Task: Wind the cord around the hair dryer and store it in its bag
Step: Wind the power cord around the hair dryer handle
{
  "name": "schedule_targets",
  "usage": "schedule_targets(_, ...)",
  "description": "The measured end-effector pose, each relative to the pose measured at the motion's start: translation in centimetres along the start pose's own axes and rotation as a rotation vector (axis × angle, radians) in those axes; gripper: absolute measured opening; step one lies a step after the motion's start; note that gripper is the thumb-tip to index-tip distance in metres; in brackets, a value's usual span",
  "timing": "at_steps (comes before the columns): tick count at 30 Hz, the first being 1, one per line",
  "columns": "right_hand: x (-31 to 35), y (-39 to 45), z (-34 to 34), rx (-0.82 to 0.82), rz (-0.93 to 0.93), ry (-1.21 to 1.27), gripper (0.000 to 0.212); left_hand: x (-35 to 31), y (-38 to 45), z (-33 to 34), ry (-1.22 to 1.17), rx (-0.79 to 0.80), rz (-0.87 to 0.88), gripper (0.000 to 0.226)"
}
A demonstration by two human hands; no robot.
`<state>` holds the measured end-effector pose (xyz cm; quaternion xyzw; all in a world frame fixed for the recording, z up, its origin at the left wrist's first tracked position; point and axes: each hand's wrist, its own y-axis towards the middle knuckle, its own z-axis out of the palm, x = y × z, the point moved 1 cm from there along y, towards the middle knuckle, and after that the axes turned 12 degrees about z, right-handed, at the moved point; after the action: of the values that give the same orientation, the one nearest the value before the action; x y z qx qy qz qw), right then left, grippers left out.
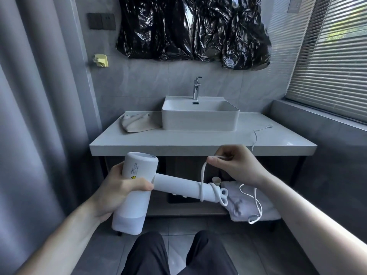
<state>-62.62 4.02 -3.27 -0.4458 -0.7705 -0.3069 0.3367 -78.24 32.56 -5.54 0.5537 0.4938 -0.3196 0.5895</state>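
My left hand [117, 187] grips the barrel of a white hair dryer [137, 175], held in front of the counter with its handle [178, 185] pointing right. A white cord [203, 175] is looped a few times around the handle's far end. My right hand [236, 163] pinches the cord just above the handle. The rest of the cord hangs in a loop [256, 207] below my right wrist and runs up onto the counter, where its plug end [269, 126] lies. A beige cloth bag [137, 123] lies flat on the counter, left of the basin.
A white basin [200, 116] with a chrome faucet [196, 87] sits on the grey counter [198, 143]. A shelf under it holds folded white towels [244, 205] and a small cup [216, 180]. Black plastic sheeting [192, 28] hangs above; window blinds [333, 56] are at right.
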Motion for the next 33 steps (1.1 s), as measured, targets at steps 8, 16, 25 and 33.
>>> schedule_targets(8, -3.7, -1.3, 3.7, 0.213, 0.042, 0.175, 0.051, -0.4, 0.1, 0.6, -0.187, -0.011, -0.02, 0.045)
schedule_targets(16, -4.8, -4.0, 6.8, 0.3, 0.162, 0.195, 0.061, 0.5, 1.4, 0.2, -0.173, -0.268, -0.025, 0.044)
schedule_targets(25, -2.0, -8.1, 6.8, 0.362, 0.044, -0.141, 0.046, 2.2, 1.7, 0.2, -0.179, -0.417, -0.065, 0.051)
schedule_targets(33, 2.6, -10.0, 5.0, 0.334, -0.139, -0.25, 0.039, 3.9, 1.7, 0.8, 0.056, -0.477, -0.038, 0.043)
